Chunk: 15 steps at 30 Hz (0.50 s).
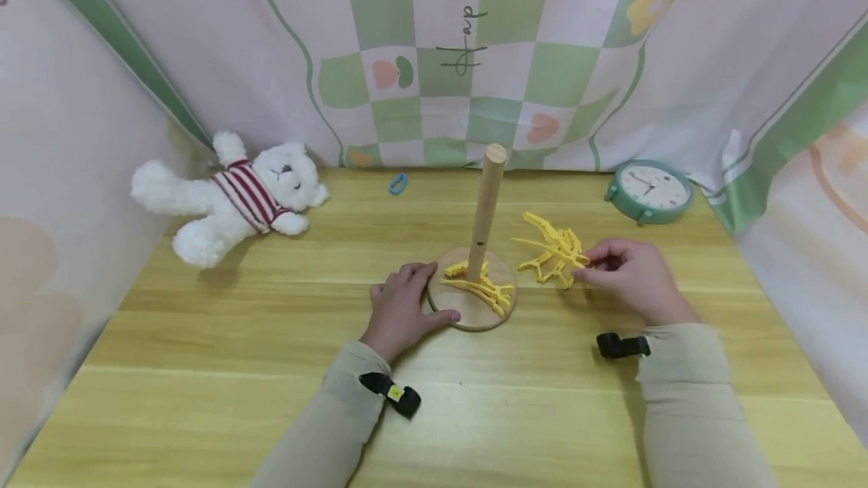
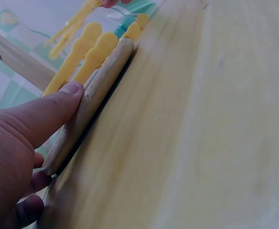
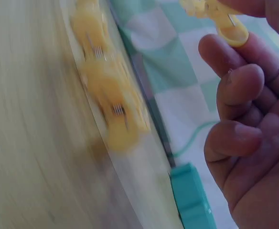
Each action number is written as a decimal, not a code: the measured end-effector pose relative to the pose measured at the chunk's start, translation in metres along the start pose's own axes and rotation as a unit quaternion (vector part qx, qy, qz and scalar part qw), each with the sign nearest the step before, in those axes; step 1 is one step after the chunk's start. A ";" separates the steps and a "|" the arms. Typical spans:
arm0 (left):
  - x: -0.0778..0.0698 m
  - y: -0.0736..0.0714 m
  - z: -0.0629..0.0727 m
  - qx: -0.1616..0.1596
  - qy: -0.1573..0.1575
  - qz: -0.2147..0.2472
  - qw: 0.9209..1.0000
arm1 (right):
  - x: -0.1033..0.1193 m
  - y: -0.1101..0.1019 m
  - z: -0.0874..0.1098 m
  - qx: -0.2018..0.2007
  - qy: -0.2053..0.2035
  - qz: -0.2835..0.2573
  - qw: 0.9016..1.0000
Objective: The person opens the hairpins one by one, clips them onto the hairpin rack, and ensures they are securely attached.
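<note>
A wooden stand has a round base (image 1: 475, 316) and a tall post (image 1: 487, 202). My left hand (image 1: 404, 312) grips the near-left rim of that base; in the left wrist view its thumb (image 2: 58, 107) presses the top edge. Several yellow plastic pieces (image 1: 498, 296) lie on the base around the foot of the post. To the right of the stand, my right hand (image 1: 631, 277) pinches the looped end of a yellow clothes peg (image 3: 232, 33). Beneath it, more yellow clothes pegs (image 3: 108, 90) with metal springs lie on the table in a cluster.
On the wooden table (image 1: 237, 360), a white teddy bear (image 1: 251, 190) in a striped shirt lies at back left. A small blue ring-like piece (image 1: 398, 184) is near the back edge. A green clock (image 1: 649, 190) rests at back right. Patterned curtains (image 1: 441, 119) surround the table.
</note>
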State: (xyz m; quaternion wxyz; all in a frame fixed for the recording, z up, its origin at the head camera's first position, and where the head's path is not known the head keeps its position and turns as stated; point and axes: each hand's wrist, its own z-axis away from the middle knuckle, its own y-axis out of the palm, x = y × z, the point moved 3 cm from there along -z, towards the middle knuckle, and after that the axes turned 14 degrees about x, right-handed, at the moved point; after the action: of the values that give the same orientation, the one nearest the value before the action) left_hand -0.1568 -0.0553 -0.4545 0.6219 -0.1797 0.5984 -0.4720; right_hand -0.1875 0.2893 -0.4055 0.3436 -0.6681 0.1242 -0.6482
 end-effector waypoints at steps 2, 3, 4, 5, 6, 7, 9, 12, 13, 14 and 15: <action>0.000 0.000 0.000 0.000 0.000 0.000 1.000 | 0.002 0.005 -0.002 0.011 -0.005 -0.009 1.000; 0.001 0.000 0.000 0.000 0.000 0.000 1.000 | 0.003 0.007 -0.003 0.017 -0.007 -0.015 1.000; 0.001 0.000 0.000 0.000 0.000 0.000 1.000 | 0.003 0.009 -0.004 0.020 -0.010 -0.021 1.000; 0.001 0.000 -0.001 0.001 0.000 -0.001 1.000 | 0.004 0.011 -0.005 0.023 -0.016 -0.024 0.999; 0.001 0.001 -0.001 0.001 0.000 -0.002 1.000 | 0.004 0.012 -0.005 0.024 -0.019 -0.028 0.999; 0.001 0.001 -0.001 0.001 0.000 -0.002 1.000 | 0.005 0.013 -0.006 0.026 -0.024 -0.030 0.999; 0.001 0.001 -0.001 0.001 0.001 -0.003 1.000 | 0.008 0.014 -0.006 0.027 -0.040 -0.031 0.998; 0.001 0.001 -0.001 0.001 0.002 -0.002 1.000 | 0.012 0.016 -0.006 0.035 -0.059 -0.025 0.997; 0.001 0.001 -0.001 0.001 0.002 -0.002 1.000 | 0.014 0.017 -0.006 0.040 -0.065 -0.022 0.997; 0.002 0.001 -0.001 0.001 0.002 -0.003 1.000 | 0.016 0.018 -0.007 0.046 -0.071 -0.018 0.996; 0.002 0.001 -0.001 0.000 0.003 -0.003 1.000 | 0.018 0.019 -0.007 0.052 -0.076 -0.015 0.996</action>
State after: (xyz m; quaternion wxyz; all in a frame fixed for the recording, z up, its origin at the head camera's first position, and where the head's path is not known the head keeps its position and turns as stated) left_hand -0.1575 -0.0559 -0.4564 0.6188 -0.1800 0.5997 -0.4744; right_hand -0.1864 0.2625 -0.4041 0.3771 -0.6984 0.0537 -0.6059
